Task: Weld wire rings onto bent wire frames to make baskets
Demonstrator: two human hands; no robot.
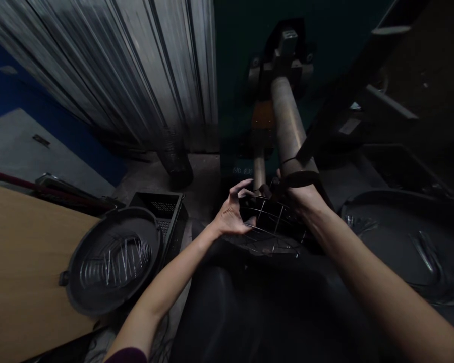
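A round wire grid [275, 222] of thin metal rods sits low in front of the machine, under its arms. My left hand [232, 214] holds its left side, with the thumb on a lower wire and the curved fingers near the upper rim. My right hand [306, 197] reaches in at the right, beneath the thick metal cylinder [289, 118]; its fingers are mostly hidden behind that cylinder and the dark parts below. A thinner rod [259, 169] of the machine comes down close to the left fingertips and the grid's top edge.
At the left, a round black tub [73, 282] holds bent wire pieces [126, 259], beside a black plastic crate [179, 201]. Another dark tub [386, 196] with wire pieces stands at the right. Corrugated metal sheeting [155, 60] rises behind, next to the dark green machine body [236, 101].
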